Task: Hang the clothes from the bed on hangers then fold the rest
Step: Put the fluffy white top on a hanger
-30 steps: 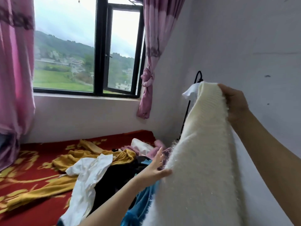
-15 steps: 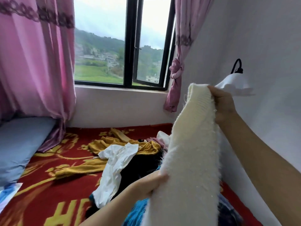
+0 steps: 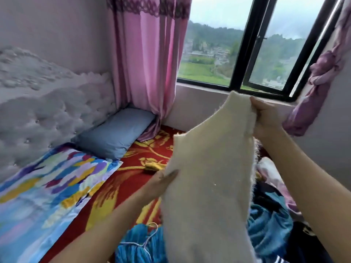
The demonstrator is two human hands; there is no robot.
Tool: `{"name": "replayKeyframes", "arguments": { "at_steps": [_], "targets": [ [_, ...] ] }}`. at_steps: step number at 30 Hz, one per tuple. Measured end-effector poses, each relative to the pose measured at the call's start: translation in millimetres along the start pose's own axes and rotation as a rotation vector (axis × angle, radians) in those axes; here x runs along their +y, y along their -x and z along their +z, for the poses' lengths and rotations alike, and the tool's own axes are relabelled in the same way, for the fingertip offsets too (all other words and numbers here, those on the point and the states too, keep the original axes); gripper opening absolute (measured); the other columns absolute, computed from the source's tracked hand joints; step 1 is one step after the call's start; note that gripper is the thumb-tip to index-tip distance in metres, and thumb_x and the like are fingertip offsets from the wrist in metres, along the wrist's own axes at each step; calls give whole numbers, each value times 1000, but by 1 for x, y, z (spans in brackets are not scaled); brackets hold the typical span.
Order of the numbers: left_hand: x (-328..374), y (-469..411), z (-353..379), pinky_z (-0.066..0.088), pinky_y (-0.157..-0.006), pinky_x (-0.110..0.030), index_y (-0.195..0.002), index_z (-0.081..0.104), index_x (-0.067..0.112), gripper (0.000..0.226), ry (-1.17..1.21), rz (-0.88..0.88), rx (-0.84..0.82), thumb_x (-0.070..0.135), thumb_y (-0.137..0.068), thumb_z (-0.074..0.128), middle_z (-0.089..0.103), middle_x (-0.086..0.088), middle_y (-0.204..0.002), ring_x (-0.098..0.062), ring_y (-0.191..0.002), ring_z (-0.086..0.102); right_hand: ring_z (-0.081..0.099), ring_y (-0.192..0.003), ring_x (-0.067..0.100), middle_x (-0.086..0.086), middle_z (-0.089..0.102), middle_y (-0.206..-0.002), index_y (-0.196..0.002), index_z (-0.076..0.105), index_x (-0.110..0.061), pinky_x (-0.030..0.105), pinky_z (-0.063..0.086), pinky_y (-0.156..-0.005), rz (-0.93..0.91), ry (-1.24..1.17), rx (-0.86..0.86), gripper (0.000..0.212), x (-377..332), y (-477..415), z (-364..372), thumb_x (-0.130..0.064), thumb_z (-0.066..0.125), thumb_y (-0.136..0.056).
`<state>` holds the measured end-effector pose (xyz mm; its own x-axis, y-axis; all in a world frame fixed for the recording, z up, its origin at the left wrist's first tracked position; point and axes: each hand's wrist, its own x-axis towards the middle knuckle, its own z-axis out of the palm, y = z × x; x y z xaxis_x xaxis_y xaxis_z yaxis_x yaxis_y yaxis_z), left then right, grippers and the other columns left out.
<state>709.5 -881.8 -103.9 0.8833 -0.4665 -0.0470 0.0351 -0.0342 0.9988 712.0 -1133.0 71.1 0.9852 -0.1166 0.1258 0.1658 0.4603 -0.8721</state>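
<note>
Cream sweater (image 3: pixel 209 186) held up above bed (image 3: pixel 117 186). Top edge clamped in closed right grip (image 3: pixel 266 118), side edge pinched by left grip (image 3: pixel 161 182), likely so garment is spread out for hanger or fold. Other clothes (image 3: pixel 269 215) heaped on bed below.

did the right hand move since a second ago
Yes, leftward: the right hand, gripping the cream sweater, was right of the knotted curtain and is now left of it.
</note>
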Motion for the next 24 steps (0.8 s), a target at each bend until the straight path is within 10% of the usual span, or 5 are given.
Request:
{"name": "replayKeyframes", "arguments": {
  "at_steps": [7, 12, 18, 24],
  "targets": [
    [82, -11, -155, 30, -100, -33, -140, 40, 6, 52, -743, 133, 683, 31, -96, 51, 45, -16, -141, -33, -129, 42, 49, -59, 15, 3, 52, -66, -68, 55, -13, 31, 45, -61, -99, 108, -13, 30, 48, -63, 65, -10, 44, -96],
    [56, 15, -226, 38, -92, -53, -135, 48, 3, 56, -1293, 358, 882, 25, -87, 65, 50, -22, -135, -43, -118, 51, 46, -53, 9, -5, 51, -57, -72, 52, -13, 26, 41, -53, -53, 243, 22, 23, 122, -88, 107, -15, 50, -95],
    [-102, 37, -305, 28, -103, -40, -149, 20, 31, 65, -1293, -193, 594, 43, -93, 49, 34, 2, -151, -20, -134, 35, 39, -63, 12, 2, 44, -70, -77, 51, -10, 26, 31, -55, 196, 686, 87, 21, 295, -88, 114, -18, 50, -96],
    [-221, 66, -352, 36, -92, -38, -135, 37, 45, 43, -1044, -555, 277, 41, -92, 40, 57, -5, -128, -27, -119, 51, 43, -75, 18, 7, 49, -83, -87, 55, -7, 29, 34, -59, 496, 843, 278, 16, 436, -53, 126, -17, 47, -96]
  ]
}}
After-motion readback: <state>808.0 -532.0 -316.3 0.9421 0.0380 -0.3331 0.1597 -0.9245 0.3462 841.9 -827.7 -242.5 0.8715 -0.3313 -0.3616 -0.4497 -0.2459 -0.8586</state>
